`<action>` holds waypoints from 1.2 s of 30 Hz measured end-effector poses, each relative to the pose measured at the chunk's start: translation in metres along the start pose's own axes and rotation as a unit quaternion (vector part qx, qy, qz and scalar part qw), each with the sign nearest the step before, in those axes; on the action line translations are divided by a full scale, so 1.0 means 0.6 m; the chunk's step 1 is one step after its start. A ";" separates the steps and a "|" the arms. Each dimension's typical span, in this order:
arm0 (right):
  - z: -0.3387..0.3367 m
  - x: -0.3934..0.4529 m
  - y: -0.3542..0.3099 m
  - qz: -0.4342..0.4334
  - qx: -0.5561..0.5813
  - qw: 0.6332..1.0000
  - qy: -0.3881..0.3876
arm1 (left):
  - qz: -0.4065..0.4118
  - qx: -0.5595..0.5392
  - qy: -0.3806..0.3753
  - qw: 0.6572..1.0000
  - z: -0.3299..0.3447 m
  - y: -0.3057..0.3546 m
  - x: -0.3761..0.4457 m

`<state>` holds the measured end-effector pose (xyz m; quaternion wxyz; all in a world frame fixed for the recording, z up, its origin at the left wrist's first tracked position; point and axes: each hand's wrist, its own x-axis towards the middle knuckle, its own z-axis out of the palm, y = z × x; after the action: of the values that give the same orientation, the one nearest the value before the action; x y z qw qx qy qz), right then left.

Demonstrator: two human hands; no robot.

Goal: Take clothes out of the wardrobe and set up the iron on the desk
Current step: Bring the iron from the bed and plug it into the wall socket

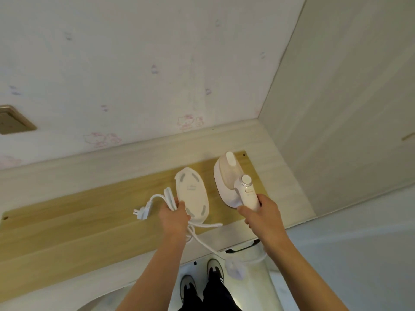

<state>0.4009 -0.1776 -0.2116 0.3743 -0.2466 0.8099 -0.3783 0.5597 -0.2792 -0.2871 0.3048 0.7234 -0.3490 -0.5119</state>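
Head-on view: right hand [261,213] grips white steam iron [233,182] by handle, over desk [67,232] at 1 o'clock. Left hand [174,217] clutches coiled cord [167,196] plus oval base plate [193,196], at 11 o'clock of centre; plug [141,213] dangles left.

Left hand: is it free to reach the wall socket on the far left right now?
Probably not yet. The left hand grips the coiled cord and the white base plate; the socket sits well off to its left, though nothing blocks the way.
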 end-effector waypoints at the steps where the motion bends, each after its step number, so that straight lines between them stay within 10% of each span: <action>1: -0.007 0.005 0.001 0.002 -0.002 1.000 0.000 | -0.013 -0.011 -0.007 1.000 0.010 -0.001 0.001; 12: -0.052 0.052 0.028 0.020 -0.018 0.999 0.016 | -0.161 -0.062 -0.053 0.984 0.105 0.002 0.009; 36: -0.039 0.101 0.035 0.023 -0.074 0.997 -0.016 | -0.120 0.070 -0.089 0.986 0.143 0.018 0.011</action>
<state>0.3438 -0.1965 -0.2433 0.3769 -0.2611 0.8348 -0.3048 0.4771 -0.2981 -0.3067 0.1577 0.7312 -0.3201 -0.5814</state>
